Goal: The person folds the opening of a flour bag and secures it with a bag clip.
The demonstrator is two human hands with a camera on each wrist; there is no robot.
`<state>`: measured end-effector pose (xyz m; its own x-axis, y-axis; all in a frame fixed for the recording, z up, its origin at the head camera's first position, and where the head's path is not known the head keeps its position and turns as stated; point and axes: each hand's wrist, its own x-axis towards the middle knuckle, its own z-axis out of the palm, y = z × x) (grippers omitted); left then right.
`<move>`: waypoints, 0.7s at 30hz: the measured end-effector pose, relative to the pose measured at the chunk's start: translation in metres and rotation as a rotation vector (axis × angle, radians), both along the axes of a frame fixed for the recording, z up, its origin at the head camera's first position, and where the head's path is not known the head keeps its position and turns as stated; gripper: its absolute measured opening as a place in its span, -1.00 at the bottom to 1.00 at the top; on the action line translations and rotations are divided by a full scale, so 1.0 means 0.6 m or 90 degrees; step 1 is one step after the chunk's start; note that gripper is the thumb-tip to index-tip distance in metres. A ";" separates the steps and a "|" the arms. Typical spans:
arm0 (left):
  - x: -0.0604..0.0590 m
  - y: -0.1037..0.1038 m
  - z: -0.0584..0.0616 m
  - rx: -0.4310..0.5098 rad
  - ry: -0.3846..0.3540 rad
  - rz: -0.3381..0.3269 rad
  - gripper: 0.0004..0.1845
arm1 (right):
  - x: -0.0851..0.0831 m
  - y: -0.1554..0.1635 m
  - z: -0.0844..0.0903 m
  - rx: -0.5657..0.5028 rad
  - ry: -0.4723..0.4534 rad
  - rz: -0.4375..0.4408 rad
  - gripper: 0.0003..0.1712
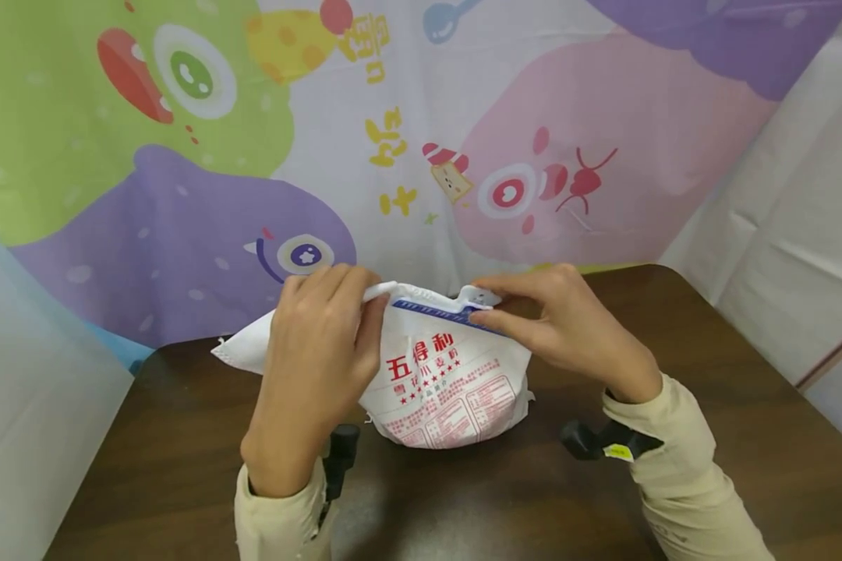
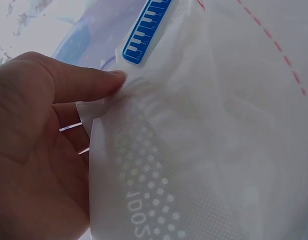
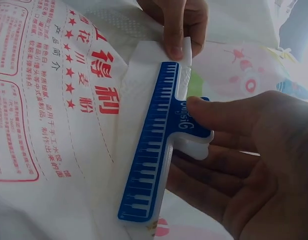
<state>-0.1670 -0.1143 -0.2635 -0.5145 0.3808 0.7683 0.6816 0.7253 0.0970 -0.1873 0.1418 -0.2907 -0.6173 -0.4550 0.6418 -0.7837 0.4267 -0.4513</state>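
A white flour bag with red print stands on the dark wooden table. A blue and white sealing clip runs along its folded top edge. My left hand pinches the folded top of the bag at its left end, thumb against the fabric. My right hand pinches the clip's handle end, thumb on the blue side and fingers behind. In the right wrist view the left hand's fingertips hold the fold just past the clip.
A cartoon-printed sheet hangs behind the table. A pale panel stands at the left and white sheeting at the right. Black wrist-camera mounts sit at both cuffs.
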 end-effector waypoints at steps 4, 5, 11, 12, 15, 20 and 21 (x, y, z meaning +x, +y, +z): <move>0.000 -0.009 -0.001 0.014 -0.009 -0.002 -0.93 | -0.001 -0.006 0.004 0.020 -0.032 0.005 -0.70; 0.000 -0.011 -0.002 0.019 -0.011 -0.002 -0.93 | -0.002 -0.007 0.005 0.024 -0.038 0.009 -0.69; 0.000 -0.015 -0.001 0.042 -0.011 -0.012 -0.94 | -0.007 -0.006 0.010 0.046 -0.033 0.023 -0.66; 0.000 -0.015 -0.001 0.043 -0.011 -0.015 -0.94 | -0.007 -0.005 0.010 0.047 -0.032 0.024 -0.66; 0.000 -0.015 -0.003 0.044 -0.008 -0.022 -0.94 | -0.007 -0.003 0.006 0.047 -0.034 0.020 -0.67; 0.001 -0.015 -0.002 0.049 0.004 -0.020 -0.94 | -0.009 -0.004 0.001 0.040 -0.044 0.014 -0.67; 0.001 -0.015 -0.002 0.051 0.007 -0.019 -0.93 | -0.010 -0.005 0.000 0.038 -0.048 0.013 -0.67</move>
<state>-0.1661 -0.1235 -0.2646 -0.4953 0.3330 0.8024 0.7037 0.6954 0.1458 -0.1934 0.1390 -0.2904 -0.6527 -0.5039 0.5657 -0.7576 0.4385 -0.4835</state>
